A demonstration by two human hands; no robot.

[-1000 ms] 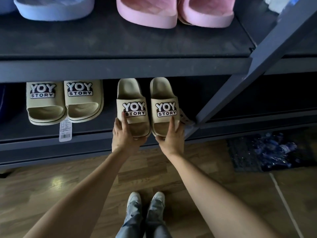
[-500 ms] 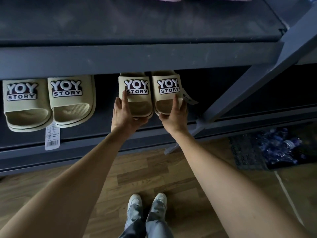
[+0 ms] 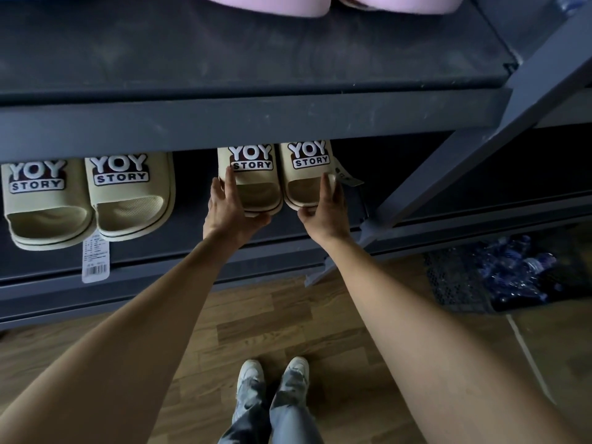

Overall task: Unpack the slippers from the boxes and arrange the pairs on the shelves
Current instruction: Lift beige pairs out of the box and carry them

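Person placing beige YOY STORY slippers [image 3: 301,177] on lower shelf [image 3: 185,225].
Left grip [image 3: 230,209] and right grip [image 3: 323,209] each clasp one slipper; best to square heels to front edge.

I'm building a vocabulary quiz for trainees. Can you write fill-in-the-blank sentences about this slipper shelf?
1. The left hand and right hand each grip one slipper of the beige pair on the ____ shelf.
2. Its straps read YOY ____.
3. The upper shelf holds ____ slippers.
Missing: lower; STORY; pink.

1 head-worn camera looks steeply down, close to the shelves [image 3: 224,59] and floor [image 3: 288,322].
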